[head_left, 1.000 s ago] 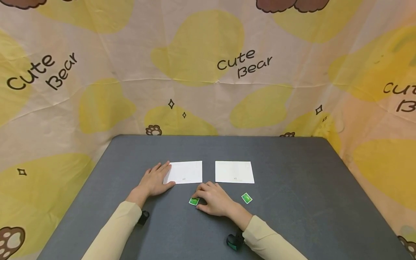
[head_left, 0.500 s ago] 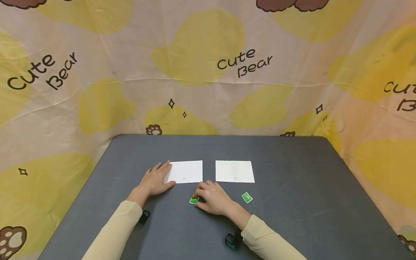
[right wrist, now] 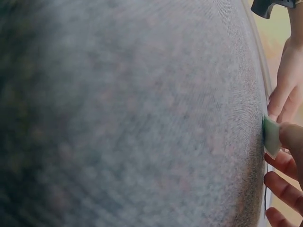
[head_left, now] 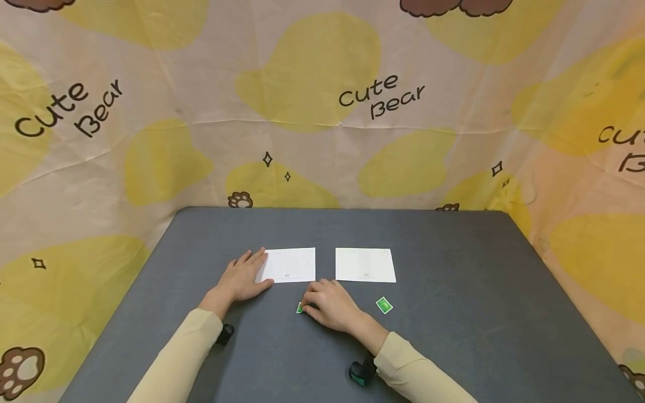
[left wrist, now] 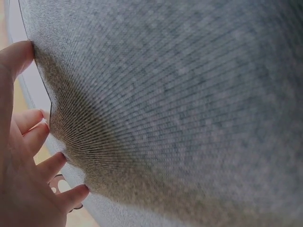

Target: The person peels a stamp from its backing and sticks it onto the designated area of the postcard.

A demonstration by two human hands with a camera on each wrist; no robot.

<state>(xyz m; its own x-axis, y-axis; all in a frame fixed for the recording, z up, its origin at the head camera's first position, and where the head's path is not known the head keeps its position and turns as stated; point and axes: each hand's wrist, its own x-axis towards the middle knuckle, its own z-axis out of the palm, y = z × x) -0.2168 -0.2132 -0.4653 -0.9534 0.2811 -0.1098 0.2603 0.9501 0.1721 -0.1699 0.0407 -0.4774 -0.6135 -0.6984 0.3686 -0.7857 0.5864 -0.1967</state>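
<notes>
My right hand (head_left: 330, 305) pinches a stamp (head_left: 299, 308) by its right side, thumb against finger, on the near side of the left sheet (head_left: 289, 266). I judge the stamp light, thin and bendy, easily creased and hard to lift off the worktop (head_left: 478, 324); I'd grip an edge gently. My left hand (head_left: 244, 277), fingers straight and spread, rests holding nothing on the sheet's left edge.
</notes>
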